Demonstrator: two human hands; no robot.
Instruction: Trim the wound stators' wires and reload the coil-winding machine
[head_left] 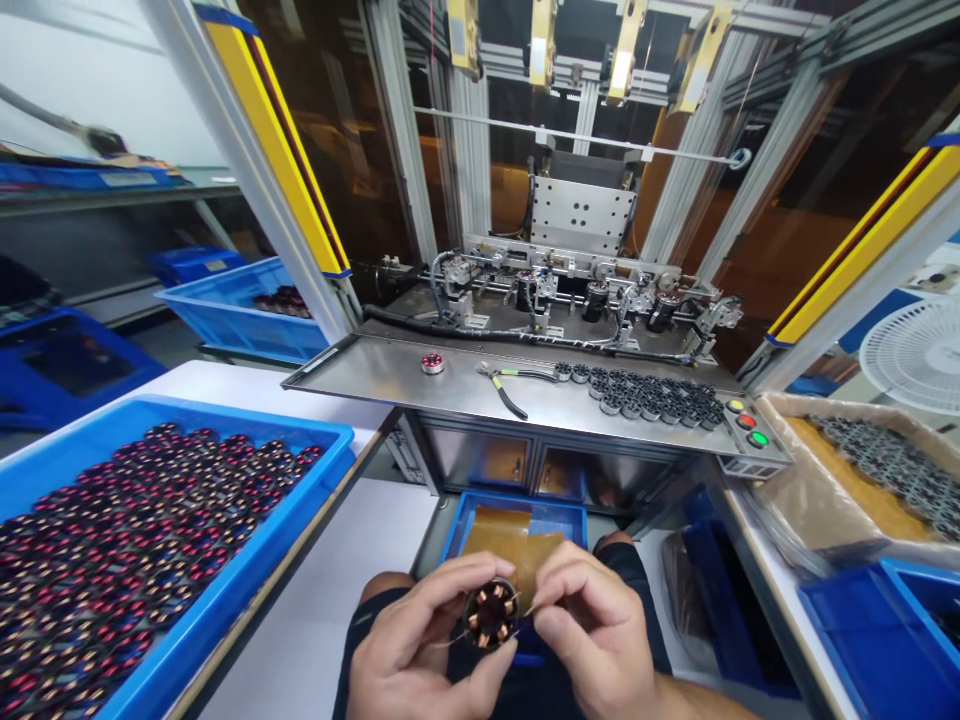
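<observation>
Low in the middle of the head view, my left hand (427, 650) holds a round black motor stator (491, 612) with copper windings, gripping its rim between thumb and fingers. Close at its right side is my right hand (592, 625), thumb and index finger pinched on a thin wire end of the stator. Thin wire ends also stick out at the stator's left. Both hands are above my lap, over a blue bin (581, 520) with brownish sheets (499, 525) in it.
A steel shelf (360, 375) carries pliers (506, 395), a red-wound stator (432, 364) and several black stators (652, 395). Behind stands a winding machine (581, 215). A blue tray (337, 450) of wound stators is left; a carton (810, 490) and control buttons (747, 422) are right.
</observation>
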